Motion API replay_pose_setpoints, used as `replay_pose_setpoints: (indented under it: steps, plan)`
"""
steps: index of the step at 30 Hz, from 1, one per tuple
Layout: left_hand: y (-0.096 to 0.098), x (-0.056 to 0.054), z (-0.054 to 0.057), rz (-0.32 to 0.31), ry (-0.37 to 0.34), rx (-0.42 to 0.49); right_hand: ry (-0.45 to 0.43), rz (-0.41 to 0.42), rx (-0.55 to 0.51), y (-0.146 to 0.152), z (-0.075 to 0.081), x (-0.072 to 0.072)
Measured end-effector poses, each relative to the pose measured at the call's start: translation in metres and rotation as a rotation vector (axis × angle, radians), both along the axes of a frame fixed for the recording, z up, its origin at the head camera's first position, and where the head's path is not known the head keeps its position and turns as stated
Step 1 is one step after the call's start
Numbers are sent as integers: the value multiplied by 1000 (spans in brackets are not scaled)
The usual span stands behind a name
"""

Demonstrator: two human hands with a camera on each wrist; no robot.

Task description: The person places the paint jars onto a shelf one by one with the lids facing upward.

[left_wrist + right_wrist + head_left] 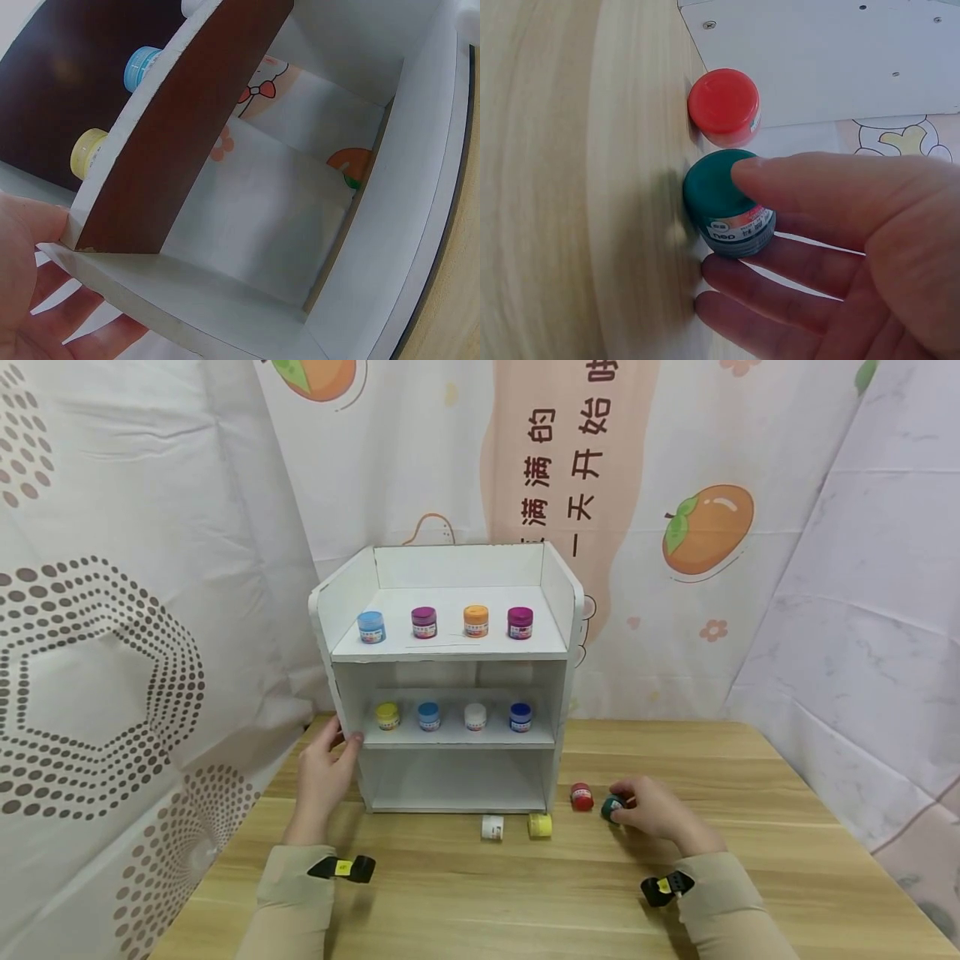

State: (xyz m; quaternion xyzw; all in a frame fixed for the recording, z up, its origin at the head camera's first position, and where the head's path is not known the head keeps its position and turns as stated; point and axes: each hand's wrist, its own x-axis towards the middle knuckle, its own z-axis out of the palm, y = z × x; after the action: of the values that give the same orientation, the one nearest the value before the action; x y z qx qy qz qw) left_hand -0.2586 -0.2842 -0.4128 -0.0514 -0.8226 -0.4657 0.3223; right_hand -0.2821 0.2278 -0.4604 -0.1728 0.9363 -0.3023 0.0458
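Right wrist alone shows right hand (855,247) pinching green-capped jar (727,206); left hand (324,772) steadies shelf (450,677), fingers spread.

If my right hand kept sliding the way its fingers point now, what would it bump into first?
The right hand already grips the green-lidded jar, fingers pointing left. Beyond that, the red-lidded jar looks first in line, close beside the green one, then probably the white shelf unit. Depth is uncertain.
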Motion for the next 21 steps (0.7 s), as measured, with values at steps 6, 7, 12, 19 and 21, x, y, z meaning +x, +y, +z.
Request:
replay_pose_setpoints:
  steps: [6,7,12,19,21]
  plan:
    - [1,0,1,-6,6,9,0,3,-6,2,-1,-1]
    - [1,0,1,-8,7,9,-1,-3,-11,2,-1,-1]
    - [0,1,0,-14,8,3,15,7,-23,2,0,-1]
    - [0,1,0,-12,21,-10,121,-1,-12,4,9,2]
    - [0,2,0,-10,19,-10,184,1,15,3,11,2]
